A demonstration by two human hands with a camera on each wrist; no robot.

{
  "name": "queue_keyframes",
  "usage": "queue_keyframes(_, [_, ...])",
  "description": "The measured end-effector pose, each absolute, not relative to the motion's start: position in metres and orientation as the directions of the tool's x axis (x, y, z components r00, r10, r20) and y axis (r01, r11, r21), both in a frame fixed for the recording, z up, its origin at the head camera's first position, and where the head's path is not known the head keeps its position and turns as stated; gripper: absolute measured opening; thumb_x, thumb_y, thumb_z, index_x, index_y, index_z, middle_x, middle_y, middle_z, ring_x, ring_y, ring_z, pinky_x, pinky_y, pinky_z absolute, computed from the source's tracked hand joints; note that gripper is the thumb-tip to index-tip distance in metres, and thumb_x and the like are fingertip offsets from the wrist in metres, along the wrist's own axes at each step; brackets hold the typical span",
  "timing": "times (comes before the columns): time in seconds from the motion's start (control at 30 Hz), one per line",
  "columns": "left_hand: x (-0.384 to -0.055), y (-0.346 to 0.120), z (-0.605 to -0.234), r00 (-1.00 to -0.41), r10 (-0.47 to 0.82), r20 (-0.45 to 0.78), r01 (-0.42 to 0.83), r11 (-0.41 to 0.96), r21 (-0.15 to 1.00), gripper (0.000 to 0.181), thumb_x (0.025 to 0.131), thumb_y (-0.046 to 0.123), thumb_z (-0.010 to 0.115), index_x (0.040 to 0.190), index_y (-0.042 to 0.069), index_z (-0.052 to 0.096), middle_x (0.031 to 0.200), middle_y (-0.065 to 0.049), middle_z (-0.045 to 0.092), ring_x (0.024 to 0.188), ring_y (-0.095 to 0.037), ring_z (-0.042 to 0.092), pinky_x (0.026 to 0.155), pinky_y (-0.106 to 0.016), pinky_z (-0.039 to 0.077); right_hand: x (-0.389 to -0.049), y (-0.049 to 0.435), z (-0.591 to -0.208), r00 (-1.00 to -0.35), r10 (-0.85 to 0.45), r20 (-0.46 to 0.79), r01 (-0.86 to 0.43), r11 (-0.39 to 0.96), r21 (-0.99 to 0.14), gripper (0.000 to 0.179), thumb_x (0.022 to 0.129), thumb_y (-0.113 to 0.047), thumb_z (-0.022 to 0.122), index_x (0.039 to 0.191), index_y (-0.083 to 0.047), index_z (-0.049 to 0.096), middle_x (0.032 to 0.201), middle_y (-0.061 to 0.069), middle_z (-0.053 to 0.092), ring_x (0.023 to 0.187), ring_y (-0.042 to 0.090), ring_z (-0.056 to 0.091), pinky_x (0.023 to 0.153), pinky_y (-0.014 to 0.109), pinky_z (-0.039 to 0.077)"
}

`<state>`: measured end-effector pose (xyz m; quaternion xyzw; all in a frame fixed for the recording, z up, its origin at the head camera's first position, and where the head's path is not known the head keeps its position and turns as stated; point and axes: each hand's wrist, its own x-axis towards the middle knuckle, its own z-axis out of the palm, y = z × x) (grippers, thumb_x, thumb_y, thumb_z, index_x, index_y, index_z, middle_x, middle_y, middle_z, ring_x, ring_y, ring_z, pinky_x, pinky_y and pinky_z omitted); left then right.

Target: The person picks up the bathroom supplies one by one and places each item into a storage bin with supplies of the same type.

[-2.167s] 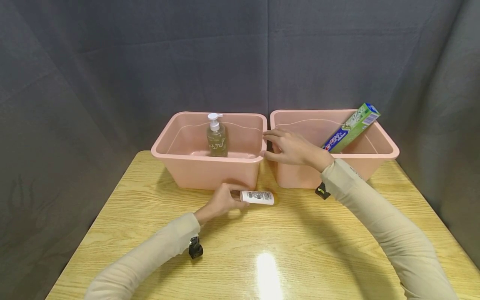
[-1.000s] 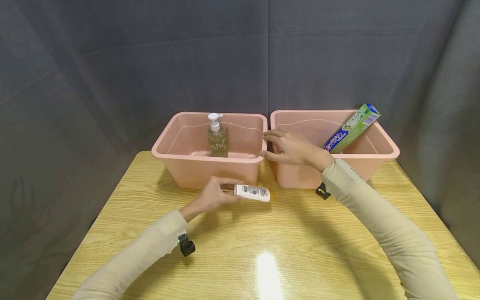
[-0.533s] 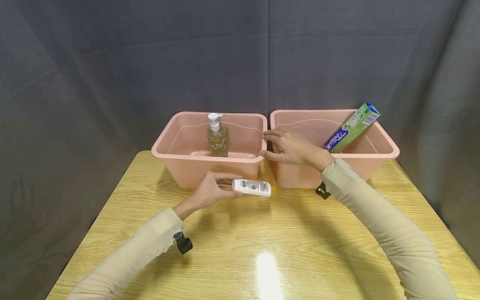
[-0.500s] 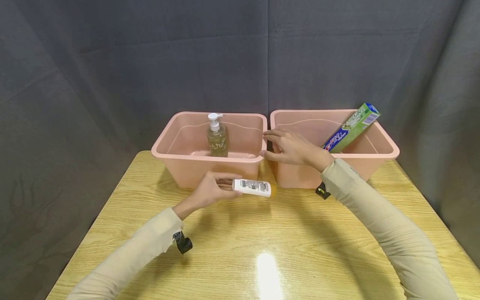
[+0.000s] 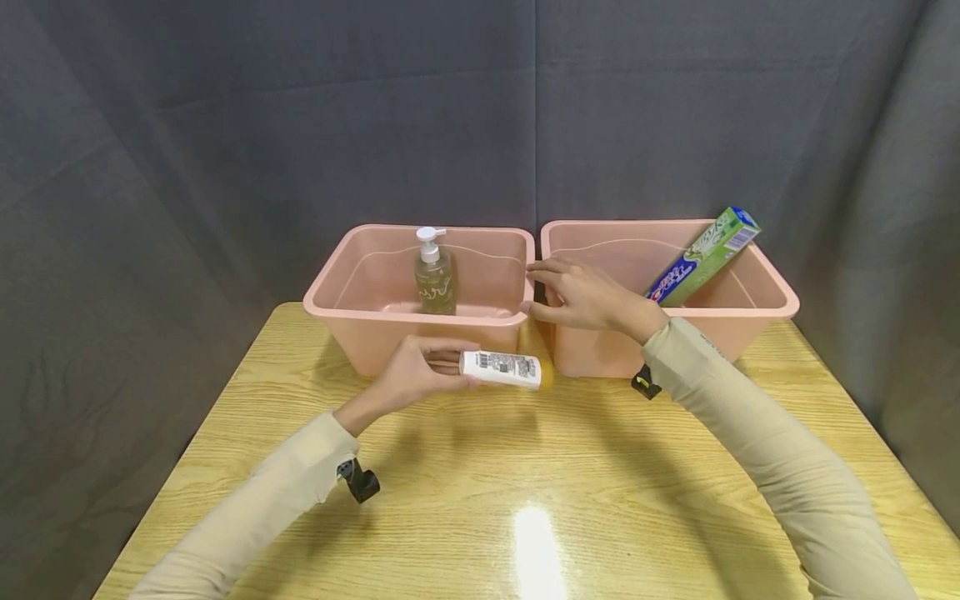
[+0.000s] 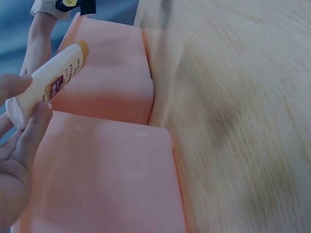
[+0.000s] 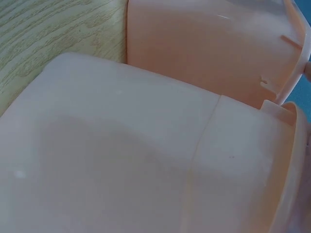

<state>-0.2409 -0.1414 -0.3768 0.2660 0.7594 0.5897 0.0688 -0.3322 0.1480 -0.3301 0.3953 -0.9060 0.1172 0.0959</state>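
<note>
My left hand [image 5: 416,367] grips the base end of a small white bottle [image 5: 498,368] with a yellow cap. The bottle lies on its side in the air, cap pointing right, in front of the left pink bin [image 5: 420,342]. In the left wrist view, thumb and fingers hold the bottle [image 6: 48,80] from both sides, its dark label showing. My right hand [image 5: 581,293] reaches over the right pink bin [image 5: 600,354], fingers extended, fingertips touching the left bin's right rim. Only a fingertip [image 7: 307,72] shows at the rim in the right wrist view.
A green pump bottle [image 5: 435,282] with a white pump head stands in the left bin. A green and blue toothpaste box [image 5: 701,260] leans diagonally in the right bin, its end above the rim. Both bins stand on a wooden table [image 5: 450,500] before a grey curtain [image 5: 360,108].
My left hand has lifted the white bottle off the table and moved it slightly left and away from me. The right hand and both bins have stayed put.
</note>
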Motion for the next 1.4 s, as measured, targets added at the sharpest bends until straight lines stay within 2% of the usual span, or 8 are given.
queue_keyframes(0.33, [-0.241,-0.147,-0.366,-0.841,0.498,0.212,0.326,0.154,0.933,0.048,0.076,-0.002,0.082,0.122,-0.006,0.066,0.108,-0.020,0.071,0.096,-0.031,0.071,0.081,-0.036,0.059,-0.333,0.149,-0.331,-0.666,-0.696,0.269,-0.740,0.662,-0.120,0.065,0.096,-0.049,0.055,0.133,0.004,0.058,0.141,0.019,0.053,0.129,0.035,0.047,0.108,0.048,0.038])
queue_keyframes(0.57, [-0.242,-0.149,-0.359,-0.820,0.493,0.290,0.388,0.107,0.915,0.047,0.076,-0.008,0.080,0.120,-0.009,0.066,0.110,-0.023,0.070,0.097,-0.033,0.070,0.082,-0.037,0.058,-0.331,0.149,-0.330,-0.679,-0.688,0.256,-0.730,0.670,-0.134,0.065,0.097,-0.049,0.054,0.135,0.004,0.057,0.142,0.019,0.051,0.132,0.035,0.045,0.110,0.048,0.036])
queue_keyframes(0.83, [-0.243,-0.153,-0.350,-0.861,0.440,0.256,0.336,0.114,0.935,0.048,0.076,-0.007,0.080,0.122,-0.008,0.065,0.112,-0.022,0.069,0.099,-0.030,0.070,0.082,-0.036,0.058,-0.332,0.149,-0.330,-0.678,-0.689,0.258,-0.731,0.671,-0.129,0.065,0.097,-0.050,0.054,0.135,0.003,0.057,0.141,0.018,0.052,0.132,0.034,0.045,0.111,0.047,0.035])
queue_keyframes(1.0, [-0.245,-0.156,-0.343,-0.858,0.424,0.290,0.369,0.116,0.922,0.047,0.076,-0.007,0.080,0.120,-0.010,0.065,0.116,-0.023,0.067,0.100,-0.032,0.070,0.083,-0.036,0.058,-0.332,0.150,-0.330,-0.680,-0.688,0.253,-0.729,0.672,-0.132,0.066,0.097,-0.050,0.053,0.136,0.002,0.056,0.142,0.018,0.051,0.133,0.034,0.044,0.112,0.047,0.034])
queue_keyframes(1.17, [-0.246,-0.159,-0.338,-0.867,0.400,0.298,0.372,0.122,0.920,0.046,0.077,-0.004,0.080,0.120,-0.008,0.066,0.112,-0.021,0.069,0.099,-0.031,0.070,0.082,-0.037,0.058,-0.333,0.150,-0.329,-0.691,-0.682,0.238,-0.719,0.682,-0.135,0.067,0.097,-0.052,0.052,0.137,0.002,0.055,0.144,0.018,0.050,0.136,0.035,0.041,0.113,0.048,0.032])
queue_keyframes(1.4, [-0.252,-0.165,-0.332,-0.889,0.359,0.285,0.336,0.087,0.938,0.048,0.077,-0.002,0.081,0.123,-0.005,0.066,0.112,-0.019,0.070,0.100,-0.030,0.070,0.083,-0.038,0.058,-0.333,0.150,-0.330,-0.657,-0.700,0.278,-0.747,0.655,-0.116,0.060,0.097,-0.043,0.056,0.134,0.004,0.057,0.140,0.018,0.053,0.130,0.034,0.047,0.109,0.047,0.037])
